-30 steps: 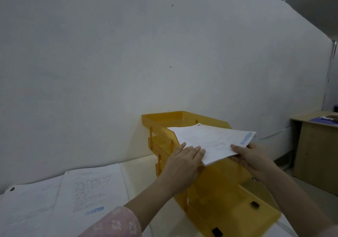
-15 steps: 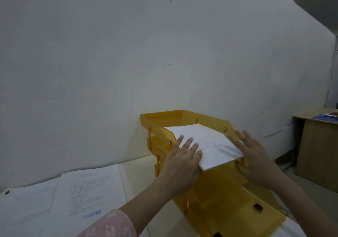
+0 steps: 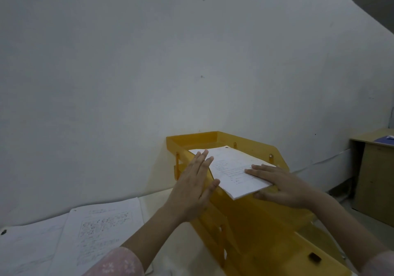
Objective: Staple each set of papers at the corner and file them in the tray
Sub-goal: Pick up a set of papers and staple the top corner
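Head view: the paper set [image 3: 232, 173] in the yellow tray [image 3: 191, 139] is touched by the left hand [image 3: 191, 188] and right hand [image 3: 283, 186], fingers straight.

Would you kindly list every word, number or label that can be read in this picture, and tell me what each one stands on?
No text can be read here.
On the paper set in the yellow tray: printed lines, too small to read.
On the sheets on the table: print too blurred to read.
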